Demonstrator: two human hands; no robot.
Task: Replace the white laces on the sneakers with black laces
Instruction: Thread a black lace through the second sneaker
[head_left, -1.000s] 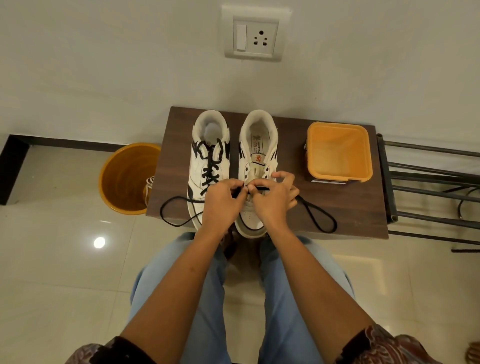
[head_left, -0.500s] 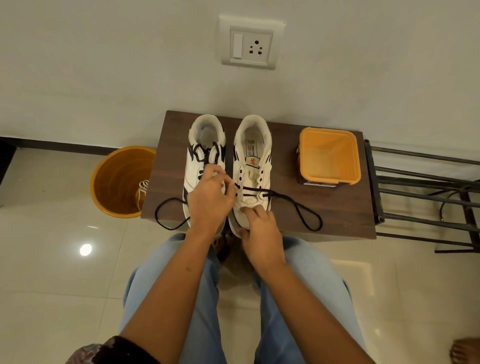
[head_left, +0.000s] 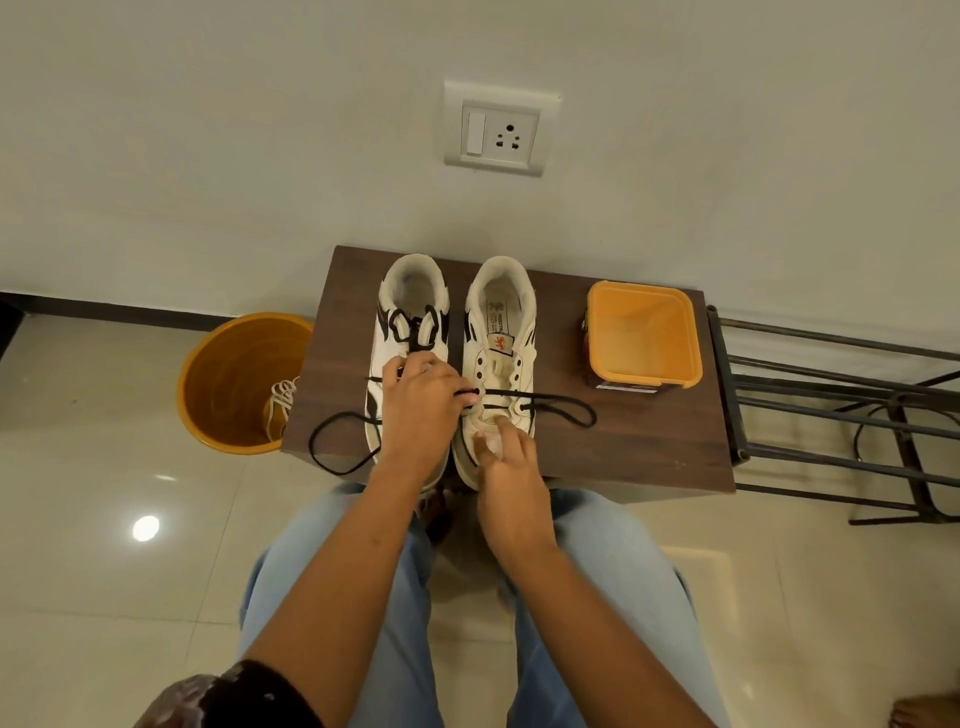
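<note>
On a dark wood-grain bench (head_left: 649, 447), the left hand (head_left: 421, 400) pinches a round black lace (head_left: 561, 410) at the right sneaker's (head_left: 498, 353) eyelets; the right hand (head_left: 506, 478) presses flat-fingered on its toe

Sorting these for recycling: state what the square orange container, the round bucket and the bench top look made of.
Square orange container: probably plastic, matt; thin, slightly translucent walls, moulded rolled rim.
Round bucket: probably plastic too, smooth with a soft sheen on its rim.
Bench top: dark wood or wood-look laminate; grain streaks show, which of the two cannot be told.
</note>
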